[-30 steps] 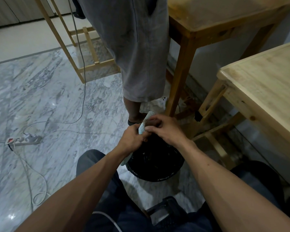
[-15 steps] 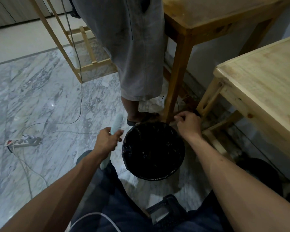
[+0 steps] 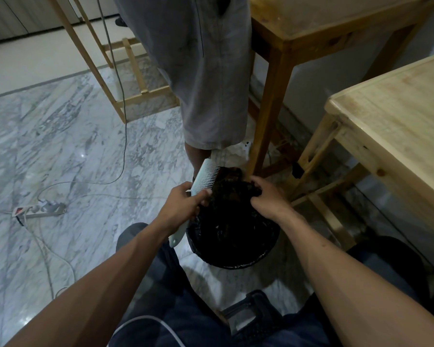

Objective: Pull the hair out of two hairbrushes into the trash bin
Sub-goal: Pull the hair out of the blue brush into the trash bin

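Observation:
My left hand (image 3: 183,205) grips a pale mint hairbrush (image 3: 204,180) by its neck, bristles facing right, its handle end sticking out below my wrist. A clump of dark brown hair (image 3: 232,182) hangs off the bristles over the far rim of the round trash bin (image 3: 238,265), which has a black liner. My right hand (image 3: 267,199) is closed on the right side of that clump. Only one hairbrush is in sight.
A person in grey shorts (image 3: 208,83) stands just behind the bin. A wooden table leg (image 3: 267,126) is beside them and a light wooden table (image 3: 398,116) on the right. A power strip (image 3: 42,209) and cables lie on the marble floor at left.
Half a second ago my hands were apart on either side of the bin. They have now come together over its far rim, and my right hand has taken hold of the hair on the brush.

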